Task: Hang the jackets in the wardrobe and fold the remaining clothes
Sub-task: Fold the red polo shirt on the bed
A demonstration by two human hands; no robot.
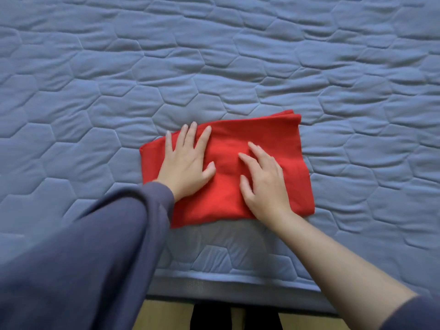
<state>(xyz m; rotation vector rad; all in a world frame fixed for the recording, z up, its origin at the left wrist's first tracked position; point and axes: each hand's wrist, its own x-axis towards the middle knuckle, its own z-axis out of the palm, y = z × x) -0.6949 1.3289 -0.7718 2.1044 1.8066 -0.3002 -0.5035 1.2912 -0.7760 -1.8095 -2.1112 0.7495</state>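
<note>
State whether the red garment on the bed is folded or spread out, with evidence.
Folded: the red garment is a compact rectangle with layered edges showing at its far right corner.

One head-worn wide-angle view, looking steeply down from over the near edge of the bed [214, 55], close in; floor [164, 315] strip at bottom.

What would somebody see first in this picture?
First the bright red folded cloth, lying on the blue quilted bed cover near its front edge. Then the two hands flat on it: the left hand on its left part, the right hand nearer the middle.
</note>
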